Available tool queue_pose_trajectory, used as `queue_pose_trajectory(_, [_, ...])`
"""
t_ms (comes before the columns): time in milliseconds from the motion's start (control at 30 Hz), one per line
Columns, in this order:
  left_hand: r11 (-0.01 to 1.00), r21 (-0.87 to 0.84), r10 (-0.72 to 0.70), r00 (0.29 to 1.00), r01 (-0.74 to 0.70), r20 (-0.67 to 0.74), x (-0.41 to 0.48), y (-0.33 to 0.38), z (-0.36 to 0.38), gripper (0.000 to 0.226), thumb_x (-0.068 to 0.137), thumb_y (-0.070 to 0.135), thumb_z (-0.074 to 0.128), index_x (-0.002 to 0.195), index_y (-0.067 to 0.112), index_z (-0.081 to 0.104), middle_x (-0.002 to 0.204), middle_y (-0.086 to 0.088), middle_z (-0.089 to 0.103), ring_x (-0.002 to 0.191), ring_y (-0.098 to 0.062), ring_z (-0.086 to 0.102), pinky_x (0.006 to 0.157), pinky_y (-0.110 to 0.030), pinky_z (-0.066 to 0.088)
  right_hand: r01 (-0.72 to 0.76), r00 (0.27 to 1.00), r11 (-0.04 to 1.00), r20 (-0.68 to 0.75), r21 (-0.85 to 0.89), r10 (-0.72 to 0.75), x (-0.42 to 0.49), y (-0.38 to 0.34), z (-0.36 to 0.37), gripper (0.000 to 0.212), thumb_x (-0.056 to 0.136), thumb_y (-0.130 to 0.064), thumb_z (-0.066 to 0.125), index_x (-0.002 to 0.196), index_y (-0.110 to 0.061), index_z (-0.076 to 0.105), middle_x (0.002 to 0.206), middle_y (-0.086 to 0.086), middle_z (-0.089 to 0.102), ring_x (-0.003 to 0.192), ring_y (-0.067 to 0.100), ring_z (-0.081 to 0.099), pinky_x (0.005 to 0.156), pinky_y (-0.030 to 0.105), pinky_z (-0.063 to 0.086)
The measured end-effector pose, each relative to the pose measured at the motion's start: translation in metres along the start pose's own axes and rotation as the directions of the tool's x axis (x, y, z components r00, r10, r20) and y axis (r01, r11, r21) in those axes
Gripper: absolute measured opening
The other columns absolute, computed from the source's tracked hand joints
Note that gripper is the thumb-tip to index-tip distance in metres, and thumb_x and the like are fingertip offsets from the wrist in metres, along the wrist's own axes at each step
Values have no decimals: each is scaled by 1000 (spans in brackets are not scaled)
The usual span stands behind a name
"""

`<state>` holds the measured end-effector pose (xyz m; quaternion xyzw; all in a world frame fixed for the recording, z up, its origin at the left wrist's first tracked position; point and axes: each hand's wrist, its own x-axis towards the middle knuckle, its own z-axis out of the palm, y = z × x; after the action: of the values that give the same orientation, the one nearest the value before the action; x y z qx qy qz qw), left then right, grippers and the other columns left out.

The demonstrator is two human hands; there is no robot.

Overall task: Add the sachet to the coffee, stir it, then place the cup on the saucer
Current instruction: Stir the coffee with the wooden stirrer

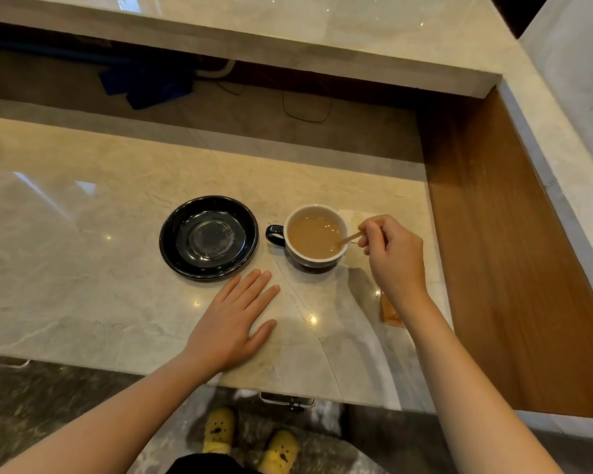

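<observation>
Glossy marble counter (83, 268), beige w/ grey veins. Round black saucer (209, 237), shiny glaze, bare inside (faint whitish ring at its centre). Just to its right, apart from it, the cup (314, 236): dark outside, white inside, handle toward the saucer, filled w/ milky tan coffee (310, 238). Right hand (392, 254) curled, fingertips pinching a thin wooden stirrer (349, 238), tip in the coffee. Left hand (233, 319) flat on the counter, fingers spread, holding nothing. Orange-brown sachet (389, 313) lies partly hidden under the right wrist.

Your forearms are bare, with no sleeves, watch or rings visible on your left hand (231, 323) or right hand (392, 258). At six o'clock, you wear yellow slippers (220, 429) with small dark face markings.
</observation>
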<state>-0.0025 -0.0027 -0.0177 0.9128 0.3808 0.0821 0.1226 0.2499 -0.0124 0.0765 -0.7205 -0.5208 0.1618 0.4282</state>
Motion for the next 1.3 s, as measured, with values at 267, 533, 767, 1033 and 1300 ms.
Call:
queue_pose_trajectory(267, [1000, 0, 0, 1000, 0, -3, 0, 0, 1, 57, 93, 48, 32, 142, 21, 34, 151, -4, 28, 141, -18, 17, 114, -36, 8, 125, 988, 992, 89, -11, -124, -5, -14, 18, 19, 94, -12, 47, 87, -6, 64, 71, 6, 65, 65, 17, 58, 61, 33, 49])
queue_pose_trajectory(533, [1000, 0, -6, 1000, 6, -12, -1, 0, 1, 56, 93, 48, 33, 143, 22, 34, 152, -2, 25, 141, -16, 13, 115, -33, 4, 79, 996, 996, 35, 32, -80, 28, -18, 27, 20, 94, -9, 45, 87, -6, 64, 72, 6, 62, 69, 20, 59, 64, 24, 47])
queue_pose_trajectory(767, [1000, -17, -2, 999, 2, -32, -1, 0, 1, 56, 92, 47, 35, 142, 22, 35, 152, -2, 27, 141, -16, 15, 114, -33, 5, 81, 996, 994, -19, -69, -83, 10, -2, 6, 19, 94, -10, 46, 92, -4, 64, 75, 8, 64, 66, 17, 58, 62, 26, 49])
queue_pose_trajectory(1033, [1000, -13, 4, 999, -4, -39, -1, 0, 1, 56, 92, 47, 36, 142, 21, 36, 151, -3, 28, 141, -16, 16, 115, -32, 4, 255, 963, 962, 114, -102, -244, -17, -22, 17, 17, 92, -9, 49, 87, -3, 64, 75, 7, 63, 66, 17, 55, 58, 19, 39])
queue_pose_trajectory(1300, [1000, -25, 4, 999, -5, -47, -1, 1, 1, 56, 91, 46, 36, 141, 21, 36, 151, -3, 29, 141, -16, 17, 115, -31, 3, 126, 991, 991, -32, -53, -128, 13, -13, 24, 19, 93, -8, 46, 89, -4, 64, 73, 5, 62, 67, 18, 57, 62, 33, 49])
